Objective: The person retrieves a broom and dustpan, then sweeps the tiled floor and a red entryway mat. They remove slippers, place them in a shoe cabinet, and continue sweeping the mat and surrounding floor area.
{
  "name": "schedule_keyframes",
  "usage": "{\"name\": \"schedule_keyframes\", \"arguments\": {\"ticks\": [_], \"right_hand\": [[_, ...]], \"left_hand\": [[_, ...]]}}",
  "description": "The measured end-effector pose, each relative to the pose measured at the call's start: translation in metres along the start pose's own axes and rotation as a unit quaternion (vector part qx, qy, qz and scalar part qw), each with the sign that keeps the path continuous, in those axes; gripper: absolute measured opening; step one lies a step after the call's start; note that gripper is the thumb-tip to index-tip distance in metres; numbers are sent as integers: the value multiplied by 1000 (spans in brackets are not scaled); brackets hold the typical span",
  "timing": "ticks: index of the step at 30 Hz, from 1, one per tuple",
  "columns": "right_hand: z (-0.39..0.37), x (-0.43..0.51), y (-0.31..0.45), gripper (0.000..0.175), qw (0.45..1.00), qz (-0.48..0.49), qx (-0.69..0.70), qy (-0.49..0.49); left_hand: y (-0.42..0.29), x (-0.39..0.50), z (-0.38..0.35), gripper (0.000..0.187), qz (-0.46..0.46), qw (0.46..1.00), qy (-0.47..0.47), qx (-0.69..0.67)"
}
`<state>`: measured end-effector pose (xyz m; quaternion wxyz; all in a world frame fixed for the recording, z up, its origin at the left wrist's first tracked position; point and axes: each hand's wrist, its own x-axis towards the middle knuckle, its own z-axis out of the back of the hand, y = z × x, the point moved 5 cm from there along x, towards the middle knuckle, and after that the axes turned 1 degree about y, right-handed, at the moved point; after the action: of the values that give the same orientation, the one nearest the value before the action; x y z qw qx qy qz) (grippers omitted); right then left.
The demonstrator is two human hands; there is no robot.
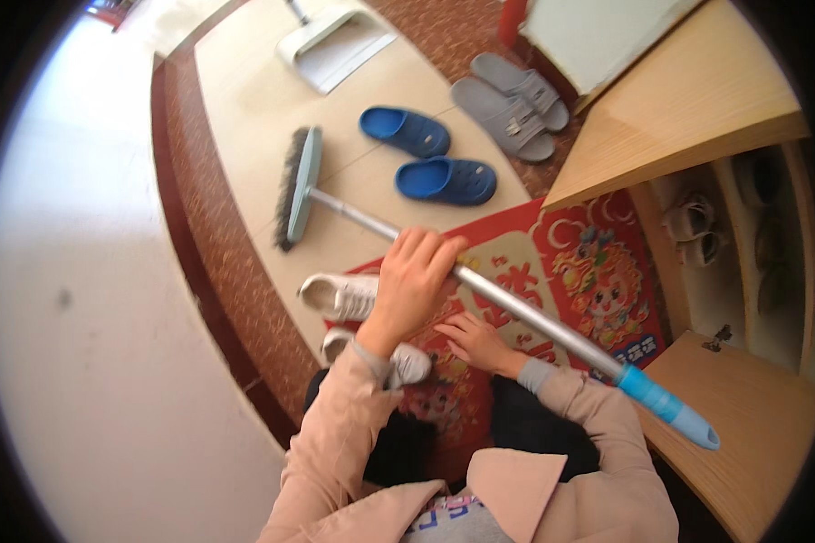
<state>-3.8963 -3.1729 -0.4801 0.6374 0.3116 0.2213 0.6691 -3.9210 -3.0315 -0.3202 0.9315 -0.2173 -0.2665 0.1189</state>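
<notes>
My left hand (413,282) grips the silver metal handle of a broom (540,319) around its middle. The grey-green broom head (303,186) with dark bristles lies to the upper left, and the blue grip end (669,406) points to the lower right. Below the handle, my right hand (475,341) hangs over a red patterned doormat (601,285), fingers apart, holding nothing. A pair of white shoes (356,296) is at the mat's left edge, partly hidden by my left hand and forearm.
Blue clogs (446,180) and grey slides (506,119) lie on the floor beyond the mat. A white dustpan (336,47) sits at the top. On the right, a wooden shoe cabinet (679,122) has its door (740,407) ajar, with shoes inside. A white wall (95,305) fills the left.
</notes>
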Motion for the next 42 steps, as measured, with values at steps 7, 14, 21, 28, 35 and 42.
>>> {"name": "schedule_keyframes", "arguments": {"ticks": [7, 14, 21, 28, 35, 42], "right_hand": [[-58, 82, 54, 44, 974, 200, -85, 66], [-103, 132, 68, 31, 972, 220, -5, 77], [-148, 114, 81, 21, 929, 243, -173, 220], [-172, 96, 86, 18, 871, 225, -224, 374], [-69, 25, 47, 17, 863, 254, -283, 332], [135, -59, 22, 9, 834, 128, -430, 322]], "left_hand": [[28, -7, 27, 30, 54, 996, -63, -32], [21, -23, 34, 25, 74, 996, -47, 12], [11, -26, 40, 31, 79, 995, -41, -37], [5, -20, 41, 24, 80, 996, -29, -18], [9, -28, 49, 26, 65, 997, -41, -24], [19, -23, 43, 29, 68, 989, -121, -44]]}}
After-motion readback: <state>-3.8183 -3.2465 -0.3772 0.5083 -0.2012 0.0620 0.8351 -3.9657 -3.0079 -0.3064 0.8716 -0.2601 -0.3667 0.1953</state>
